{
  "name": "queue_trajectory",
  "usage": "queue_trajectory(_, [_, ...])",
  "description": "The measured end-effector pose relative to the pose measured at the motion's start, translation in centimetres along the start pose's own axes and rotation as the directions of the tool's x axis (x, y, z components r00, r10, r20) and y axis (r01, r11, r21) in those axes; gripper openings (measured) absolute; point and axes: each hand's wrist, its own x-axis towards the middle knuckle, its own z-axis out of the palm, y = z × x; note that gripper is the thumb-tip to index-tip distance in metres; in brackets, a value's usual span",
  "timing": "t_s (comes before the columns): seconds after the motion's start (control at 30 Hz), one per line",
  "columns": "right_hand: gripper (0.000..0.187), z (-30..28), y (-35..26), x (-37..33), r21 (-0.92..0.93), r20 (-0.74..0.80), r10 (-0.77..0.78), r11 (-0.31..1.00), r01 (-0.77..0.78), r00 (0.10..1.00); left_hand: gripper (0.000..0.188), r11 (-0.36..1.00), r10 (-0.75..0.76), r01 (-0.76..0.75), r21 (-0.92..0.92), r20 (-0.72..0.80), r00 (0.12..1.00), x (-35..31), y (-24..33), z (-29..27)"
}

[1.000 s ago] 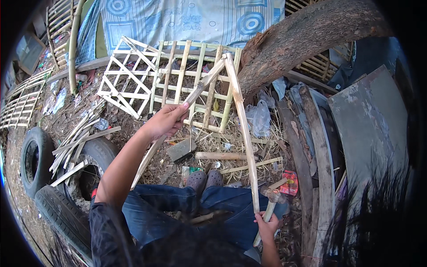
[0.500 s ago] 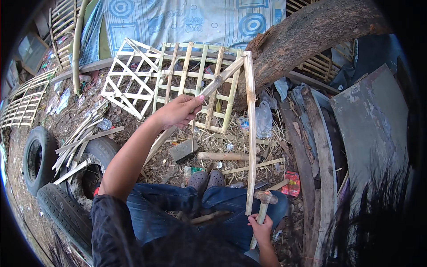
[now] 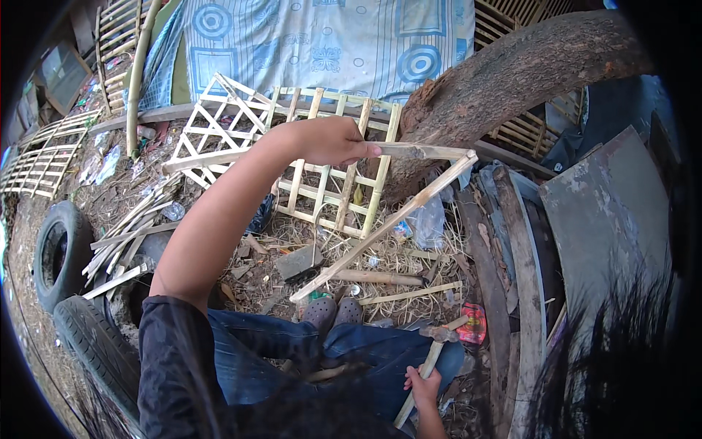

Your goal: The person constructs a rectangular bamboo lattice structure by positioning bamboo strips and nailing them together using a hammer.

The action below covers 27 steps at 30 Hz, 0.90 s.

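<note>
From my distant seat I see the left hand (image 3: 333,141) with fingers curled tight around a wooden strip (image 3: 420,151), raised in front of the lattice panel (image 3: 323,186). A second strip (image 3: 387,223) meets it at its right end, forming a sharp angle. I judge the grip sits toward that joint so one hand can steer both pieces, leaving the other for the tool. The first strip's long axis runs left to right, nearly level, passing behind the forearm (image 3: 227,219); the second slants from the far-right joint toward near left, its free end appearing just left of the shoes (image 3: 319,314). The right hand (image 3: 424,386) grasps a hammer (image 3: 431,356) by its handle beside the right knee (image 3: 452,358), head pointing far, handle running back near and slightly left; I'd read that partway hold as balancing its weight.
</note>
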Motion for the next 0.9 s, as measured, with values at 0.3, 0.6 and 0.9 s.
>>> queue_trajectory(0.3, [0.021, 0.9, -2.1, -0.6, -0.065, 0.035, 0.041, 0.997, -0.039, 0.999, 0.081, 0.954, -0.023, 0.011, 0.298, 0.037, 0.999, 4.9, 0.3, 3.7])
queue_trajectory(0.6, [0.02, 1.0, -2.6, -0.8, -0.12, 0.036, 0.032, 0.992, -0.027, 0.999, 0.085, 0.934, 0.052, -0.054, 0.353, 0.016, 0.999, 6.6, -2.6, 8.4])
queue_trajectory(0.9, [0.021, 1.1, -3.4, -0.4, -0.142, 0.008, 0.144, 0.98, -0.141, 0.99, 0.064, 0.864, 0.134, -0.125, 0.488, 0.016, 0.991, 8.1, -8.9, 15.2])
